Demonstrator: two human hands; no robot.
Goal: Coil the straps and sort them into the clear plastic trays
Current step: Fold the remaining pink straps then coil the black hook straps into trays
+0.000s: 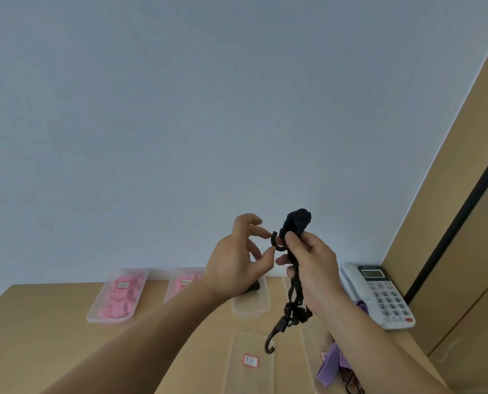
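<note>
My right hand (312, 261) grips a black strap (296, 223) raised in front of the wall; a bunched loop sticks up above the fist and the rest hangs down to a dark hook (271, 341). A second hook (276, 240) curves out just left of my right thumb. My left hand (238, 258) hovers beside that hook with curled fingers, its thumb and fingertips close to it but holding nothing. Below the hands lie clear plastic trays: one with a red label (249, 362) near me, one at the back (251, 304) with something black in it.
Two clear trays hold pink coiled straps at the back left (117, 295) and back middle (184, 282). A tray at the near right (308, 348) holds purple striped straps (332, 365). A white desk phone (379, 294) sits at the right by a wooden cabinet (464, 223).
</note>
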